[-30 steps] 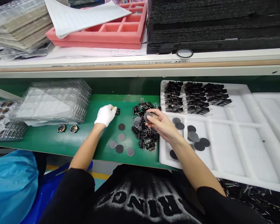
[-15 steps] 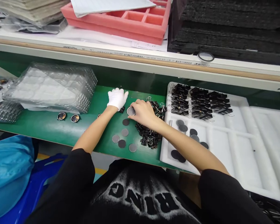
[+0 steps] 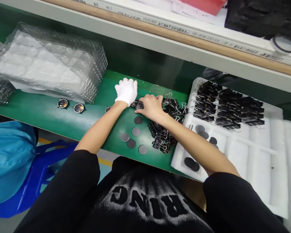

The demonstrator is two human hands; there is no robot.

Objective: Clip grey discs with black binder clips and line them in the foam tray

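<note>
My left hand [image 3: 126,91], in a white glove, rests on the green bench with its fingers curled; what they hold, if anything, is hidden. Close against it is a small black piece [image 3: 134,104], too covered to name. My bare right hand [image 3: 151,107] pinches a dark round disc [image 3: 139,105] between thumb and fingers, right beside the glove. Below it on the bench lie several loose grey and black discs [image 3: 131,143]. A heap of black binder clips [image 3: 162,139] sits under and to the right of my right wrist.
A white foam tray [image 3: 247,161] at right carries rows of binder clips [image 3: 229,103] and black discs [image 3: 189,162]. Clear plastic trays [image 3: 50,64] are stacked at left. Two round metal-rimmed pieces [image 3: 79,108] lie before them. A shelf edge [image 3: 160,35] crosses above; a ring-rimmed lens [image 3: 284,43] sits there.
The view has shifted down and closer to the bench. My right hand has brought the disc down against the black piece by the glove. My left hand's fingers have curled in more.
</note>
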